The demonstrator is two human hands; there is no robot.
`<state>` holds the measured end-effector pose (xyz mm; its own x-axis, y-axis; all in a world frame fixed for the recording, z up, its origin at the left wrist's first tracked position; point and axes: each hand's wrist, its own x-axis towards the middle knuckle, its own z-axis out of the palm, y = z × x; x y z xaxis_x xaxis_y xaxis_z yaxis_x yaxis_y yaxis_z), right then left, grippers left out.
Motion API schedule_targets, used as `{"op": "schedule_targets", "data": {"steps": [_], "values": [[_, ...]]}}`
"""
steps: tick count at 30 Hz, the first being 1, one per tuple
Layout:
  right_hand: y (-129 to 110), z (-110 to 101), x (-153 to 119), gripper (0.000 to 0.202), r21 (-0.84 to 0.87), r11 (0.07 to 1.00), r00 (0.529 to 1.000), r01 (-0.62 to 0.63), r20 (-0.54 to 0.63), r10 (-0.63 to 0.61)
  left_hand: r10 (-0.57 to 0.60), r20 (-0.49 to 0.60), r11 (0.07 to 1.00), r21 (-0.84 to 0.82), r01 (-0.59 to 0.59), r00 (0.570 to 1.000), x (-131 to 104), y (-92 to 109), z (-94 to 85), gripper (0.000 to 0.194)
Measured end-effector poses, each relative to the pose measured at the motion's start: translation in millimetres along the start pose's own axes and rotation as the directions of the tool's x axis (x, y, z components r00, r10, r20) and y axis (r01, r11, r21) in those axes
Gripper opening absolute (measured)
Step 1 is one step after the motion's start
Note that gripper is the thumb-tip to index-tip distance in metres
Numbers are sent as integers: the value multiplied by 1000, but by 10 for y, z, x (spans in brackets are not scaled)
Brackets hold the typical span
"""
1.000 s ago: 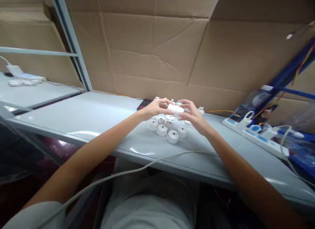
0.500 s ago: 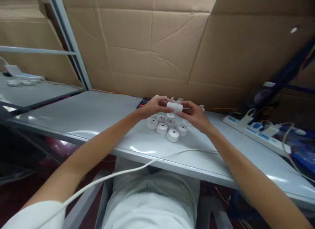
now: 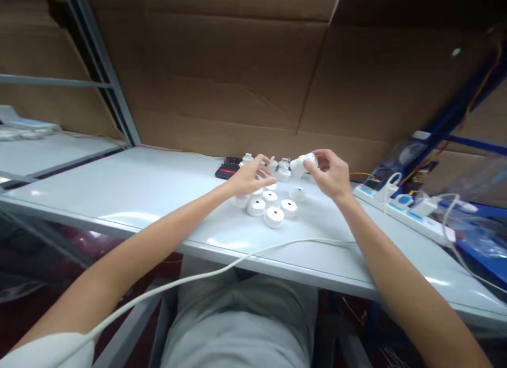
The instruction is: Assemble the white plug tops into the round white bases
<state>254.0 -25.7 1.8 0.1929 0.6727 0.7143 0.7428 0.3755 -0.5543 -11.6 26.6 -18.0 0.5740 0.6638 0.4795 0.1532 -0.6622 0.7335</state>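
Observation:
My right hand [image 3: 332, 172] grips a small white cylindrical piece [image 3: 309, 159] between thumb and fingers, above the back of the table. Over the left side of a group of white round pieces [image 3: 274, 216], my left hand [image 3: 251, 177] is open, its fingers apart with nothing between them. Several of these pieces have a dark spot in the middle of the top. Behind them, partly hidden by my hands, stand more white parts [image 3: 284, 170] with smaller fittings on top. What exact kind these pieces are, I cannot tell.
A black phone-like device [image 3: 227, 170] lies left of my left hand. On the right is a white power strip [image 3: 412, 215] with plugs and cords. A pale cable [image 3: 253, 256] crosses the table's front edge. Cardboard [image 3: 222, 83] stands behind the table.
Both hands held the white piece together before. My left hand has let go and moved slightly left, fingers spreading. My right hand has carried the piece to the right and slightly up.

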Motion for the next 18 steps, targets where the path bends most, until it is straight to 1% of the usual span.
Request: {"op": "schedule_targets", "data": {"steps": [2, 3, 5, 8, 10, 12, 15, 18], "values": [[226, -117, 84, 40, -193, 980, 999, -41, -30, 36, -9, 2, 995, 94, 9, 1000, 7, -52, -18, 43], [338, -165, 113, 39, -264, 962, 997, -74, -10, 74, -6, 8, 990, 139, 5, 1000, 8, -72, -28, 38], [537, -226, 140, 34, -324, 939, 991, -116, 24, 130, 9, 34, 977, 214, -16, 999, 7, -93, -43, 33], [731, -243, 131, 36, -420, 898, 966, -135, 145, 213, 36, 80, 959, 279, -58, 996, -7, -84, -53, 30], [790, -238, 121, 39, -462, 877, 943, -134, 212, 256, 40, 101, 952, 299, -69, 994, -17, -66, -54, 28], [809, -238, 121, 43, -474, 870, 931, -133, 241, 274, 42, 109, 945, 318, -75, 993, -23, -50, -56, 28], [799, -239, 162, 52, -458, 878, 947, -143, 195, 256, 53, 122, 935, 341, -93, 991, -23, -40, -58, 28], [802, -205, 273, 51, -426, 891, 965, -158, 125, 231, 63, 129, 928, 356, -105, 990, -21, -42, -55, 26]]}}
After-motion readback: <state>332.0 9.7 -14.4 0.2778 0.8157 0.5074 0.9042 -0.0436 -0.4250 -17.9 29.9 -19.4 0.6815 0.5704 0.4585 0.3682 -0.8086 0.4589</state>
